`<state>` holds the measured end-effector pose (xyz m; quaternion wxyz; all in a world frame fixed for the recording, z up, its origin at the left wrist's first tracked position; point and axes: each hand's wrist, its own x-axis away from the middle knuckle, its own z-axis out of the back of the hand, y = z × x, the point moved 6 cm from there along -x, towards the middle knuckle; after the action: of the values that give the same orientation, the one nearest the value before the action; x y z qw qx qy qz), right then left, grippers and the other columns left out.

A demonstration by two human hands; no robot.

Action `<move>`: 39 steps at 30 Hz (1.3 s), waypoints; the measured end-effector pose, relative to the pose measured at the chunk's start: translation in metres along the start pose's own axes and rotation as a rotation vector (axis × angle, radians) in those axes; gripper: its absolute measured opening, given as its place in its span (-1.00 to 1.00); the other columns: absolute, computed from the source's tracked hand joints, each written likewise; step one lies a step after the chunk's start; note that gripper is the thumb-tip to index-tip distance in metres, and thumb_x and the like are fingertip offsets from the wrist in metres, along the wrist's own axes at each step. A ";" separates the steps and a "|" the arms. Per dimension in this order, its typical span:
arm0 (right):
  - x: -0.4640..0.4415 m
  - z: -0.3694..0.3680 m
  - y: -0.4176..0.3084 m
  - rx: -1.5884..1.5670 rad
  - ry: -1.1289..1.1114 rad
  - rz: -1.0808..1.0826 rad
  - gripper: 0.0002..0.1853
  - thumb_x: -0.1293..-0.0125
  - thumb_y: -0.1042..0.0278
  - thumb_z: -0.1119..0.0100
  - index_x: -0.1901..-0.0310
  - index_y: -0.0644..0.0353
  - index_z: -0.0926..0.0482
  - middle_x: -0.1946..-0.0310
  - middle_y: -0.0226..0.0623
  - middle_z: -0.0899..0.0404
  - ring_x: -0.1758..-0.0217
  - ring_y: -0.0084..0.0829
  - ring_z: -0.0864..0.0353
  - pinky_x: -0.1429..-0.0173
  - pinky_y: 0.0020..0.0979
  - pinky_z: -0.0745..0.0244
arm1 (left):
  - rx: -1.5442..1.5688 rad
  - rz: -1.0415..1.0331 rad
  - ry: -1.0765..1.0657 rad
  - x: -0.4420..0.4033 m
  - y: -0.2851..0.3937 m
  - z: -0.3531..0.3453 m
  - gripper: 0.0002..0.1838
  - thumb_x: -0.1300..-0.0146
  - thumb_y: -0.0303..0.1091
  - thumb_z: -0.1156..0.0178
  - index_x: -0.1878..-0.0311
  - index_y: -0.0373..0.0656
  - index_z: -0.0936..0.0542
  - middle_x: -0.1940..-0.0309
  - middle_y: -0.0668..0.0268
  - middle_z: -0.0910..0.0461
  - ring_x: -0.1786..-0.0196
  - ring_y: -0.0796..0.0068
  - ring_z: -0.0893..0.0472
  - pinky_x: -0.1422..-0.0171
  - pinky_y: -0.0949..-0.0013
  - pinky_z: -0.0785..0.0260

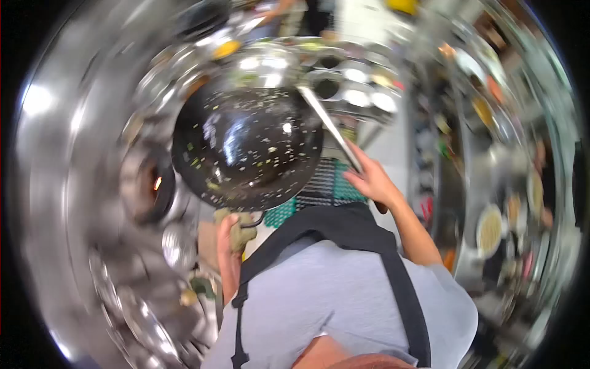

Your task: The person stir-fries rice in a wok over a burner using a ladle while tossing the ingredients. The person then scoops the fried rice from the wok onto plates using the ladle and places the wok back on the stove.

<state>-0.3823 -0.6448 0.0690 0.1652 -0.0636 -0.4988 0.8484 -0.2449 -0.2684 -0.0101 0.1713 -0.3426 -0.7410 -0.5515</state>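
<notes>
A large black wok (246, 144) hangs tilted in front of my body, with small pale and green food bits stuck over its inside. My left hand (227, 237) is closed at the wok's near rim, gripping its loop handle through a folded greenish cloth (239, 229). In my right hand (373, 178) is the shaft of a long metal-handled utensil (329, 123), which slants up and left past the wok's right rim. Its far end merges with a shiny round metal shape (264, 67) behind the wok, so I cannot tell its kind.
A burner with an orange flame (158, 183) is on the left. Several metal containers (356, 83) of ingredients stand beyond the wok. On the right runs a counter with a plate of food (490, 230). Green and black matting (332, 181) lies below. Another person's arm (276, 11) shows at the top.
</notes>
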 end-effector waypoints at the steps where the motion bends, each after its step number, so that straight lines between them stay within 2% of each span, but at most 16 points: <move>1: -0.002 -0.043 0.052 -0.088 0.012 -0.123 -0.37 -0.32 0.40 -0.29 -0.42 0.21 -0.35 0.06 -0.08 -0.64 0.21 -0.48 -0.64 0.08 -0.42 -0.57 | 0.088 -0.065 0.027 -0.006 0.007 0.027 -0.56 -0.22 -0.30 -0.18 -0.12 -0.35 -0.48 0.19 0.06 -0.68 0.24 0.21 -0.73 0.22 0.19 -0.68; 5: -0.062 -0.139 0.050 -0.022 -0.233 -0.108 -0.47 -0.36 0.42 -0.27 -0.34 0.29 -0.43 0.27 -0.40 -0.52 0.38 -0.65 -0.41 0.29 -0.58 -0.35 | 0.301 -0.178 0.163 -0.018 0.034 0.130 -0.59 -0.23 -0.31 -0.16 -0.10 -0.31 -0.48 0.21 0.04 -0.68 0.27 0.22 -0.74 0.32 0.20 -0.67; 9: -0.137 -0.117 -0.024 -0.440 -0.393 -0.051 -0.47 -0.37 0.45 -0.24 -0.35 0.36 -0.39 0.25 -0.47 -0.52 0.37 -0.70 -0.39 0.30 -0.60 -0.35 | 0.364 -0.280 0.216 -0.030 0.037 0.116 -0.63 -0.23 -0.27 -0.17 -0.05 -0.23 -0.50 0.22 0.06 -0.68 0.31 0.23 -0.71 0.44 0.23 -0.58; 10: -0.143 -0.123 -0.048 -0.486 -0.465 -0.149 -0.45 -0.37 0.48 -0.21 -0.36 0.37 -0.36 0.16 -0.41 -0.56 0.24 -0.67 -0.44 0.14 -0.57 -0.42 | 0.423 -0.285 0.226 -0.026 0.043 0.126 -0.64 -0.23 -0.26 -0.17 -0.05 -0.22 -0.50 0.22 0.07 -0.68 0.32 0.23 -0.71 0.46 0.25 -0.55; 13: -0.173 -0.191 -0.086 -0.190 -0.378 0.285 -0.44 -0.37 0.49 -0.19 -0.38 0.38 -0.34 0.05 -0.36 -0.57 0.09 -0.61 -0.47 -0.07 -0.52 -0.43 | 0.555 -0.310 0.250 -0.019 0.078 0.183 -0.65 -0.23 -0.22 -0.20 -0.03 -0.16 -0.52 0.22 0.13 -0.68 0.35 0.26 -0.67 0.51 0.28 -0.43; 14: -0.189 -0.211 -0.086 -0.239 -0.519 0.146 -0.45 -0.37 0.46 -0.18 -0.37 0.38 -0.35 0.01 -0.35 -0.56 -0.01 -0.56 -0.46 -0.18 -0.47 -0.40 | 0.597 -0.323 0.247 -0.031 0.082 0.197 -0.65 -0.23 -0.22 -0.20 -0.03 -0.16 -0.52 0.22 0.14 -0.68 0.35 0.26 -0.67 0.51 0.28 -0.43; 18: -0.295 -0.284 -0.138 -0.139 -0.715 0.018 -0.51 -0.39 0.35 -0.16 -0.31 0.36 -0.42 0.19 -0.31 -0.59 0.19 -0.57 -0.54 0.09 -0.44 -0.51 | 0.809 -0.366 0.168 -0.094 0.112 0.216 -0.62 -0.23 -0.24 -0.22 -0.07 -0.18 -0.51 0.20 0.13 -0.64 0.27 0.26 -0.66 0.49 0.32 -0.42; 20: -0.368 -0.331 -0.171 -0.124 -0.648 0.253 -0.54 -0.39 0.37 -0.11 -0.28 0.35 -0.43 0.38 -0.34 -0.61 0.52 -0.51 -0.55 0.40 -0.39 -0.51 | 0.905 -0.341 0.083 -0.126 0.132 0.219 -0.66 -0.21 -0.23 -0.25 -0.01 -0.13 -0.52 0.21 0.17 -0.65 0.33 0.26 -0.66 0.46 0.29 -0.44; 21: -0.404 -0.354 -0.192 0.010 -0.643 0.254 -0.54 -0.37 0.36 -0.12 -0.26 0.37 -0.45 0.27 -0.14 -0.69 0.25 -0.24 -0.69 0.08 -0.23 -0.59 | 0.894 -0.381 0.143 -0.140 0.143 0.223 -0.67 -0.21 -0.24 -0.25 -0.01 -0.13 -0.52 0.21 0.17 -0.65 0.32 0.26 -0.66 0.45 0.29 -0.44; 23: -0.480 -0.411 -0.220 0.047 -0.497 0.543 -0.57 -0.29 0.32 -0.15 -0.14 0.39 -0.50 0.12 0.23 -0.67 -0.05 0.20 -0.65 -0.13 -0.03 -0.51 | 0.876 -0.450 0.277 -0.168 0.157 0.229 -0.67 -0.20 -0.25 -0.27 0.00 -0.13 -0.52 0.20 0.16 -0.66 0.32 0.26 -0.67 0.44 0.30 -0.45; 26: -0.565 -0.492 -0.245 0.271 -0.263 0.636 -0.61 -0.27 0.33 -0.15 0.02 0.52 -0.50 0.28 0.24 -0.65 0.22 0.00 -0.73 0.05 -0.07 -0.57 | 0.804 -0.378 0.326 -0.197 0.162 0.247 -0.64 -0.22 -0.20 -0.31 -0.02 -0.11 -0.52 0.17 0.18 -0.66 0.24 0.29 -0.67 0.43 0.28 -0.45; 29: -0.645 -0.588 -0.228 0.243 -0.534 0.356 -0.73 -0.26 0.37 -0.16 0.18 0.47 -0.50 0.46 0.04 -0.60 0.45 -0.12 -0.65 0.25 -0.13 -0.61 | 0.597 -0.346 0.510 -0.200 0.139 0.277 -0.53 -0.24 -0.16 -0.34 -0.14 -0.11 -0.46 0.09 0.17 -0.62 0.13 0.29 -0.64 0.29 0.23 -0.52; 31: -0.664 -0.647 -0.223 -1.106 -1.224 -0.891 -0.85 -0.27 0.43 -0.15 0.34 0.33 -0.43 0.57 -0.27 -0.44 0.64 -0.33 -0.47 0.44 -0.34 -0.57 | 0.332 -0.380 0.818 -0.169 0.135 0.277 -0.47 -0.25 -0.13 -0.35 -0.19 -0.14 -0.41 0.07 0.16 -0.60 0.12 0.25 -0.63 0.16 0.19 -0.55; 33: -0.643 -0.584 -0.294 -1.898 -1.127 -1.030 -0.71 -0.49 0.40 0.05 0.44 0.26 -0.26 0.48 -0.34 -0.34 0.56 -0.45 -0.41 0.44 -0.50 -0.53 | -0.166 -0.329 1.140 -0.133 0.107 0.280 -0.36 -0.16 -0.15 -0.38 -0.24 -0.16 -0.36 0.01 0.04 -0.58 0.02 -0.01 -0.61 -0.12 0.05 -0.51; 35: -0.678 -0.617 -0.271 -1.924 -1.214 -1.295 -0.69 -0.57 0.32 0.17 0.39 0.28 -0.25 0.47 -0.32 -0.33 0.53 -0.45 -0.41 0.43 -0.48 -0.52 | -0.727 0.006 1.319 -0.095 0.089 0.257 -0.18 -0.05 -0.24 -0.38 -0.39 -0.16 -0.27 -0.12 -0.20 -0.49 -0.15 -0.28 -0.52 -0.27 -0.06 -0.41; 39: -0.691 -0.621 -0.266 -1.836 -1.137 -1.070 -0.68 -0.60 0.31 0.25 0.36 0.28 -0.23 0.54 -0.33 -0.29 0.57 -0.41 -0.37 0.46 -0.44 -0.46 | -0.873 0.134 1.244 -0.090 0.011 0.253 0.05 0.03 -0.38 -0.34 -0.58 -0.05 -0.07 -0.23 -0.39 -0.34 -0.27 -0.42 -0.38 -0.37 -0.11 -0.32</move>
<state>0.4922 -0.2503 -0.0467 0.1458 0.4404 -0.8811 -0.0921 -0.1416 -0.0589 -0.1435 0.4395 -0.0497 -0.2002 -0.8742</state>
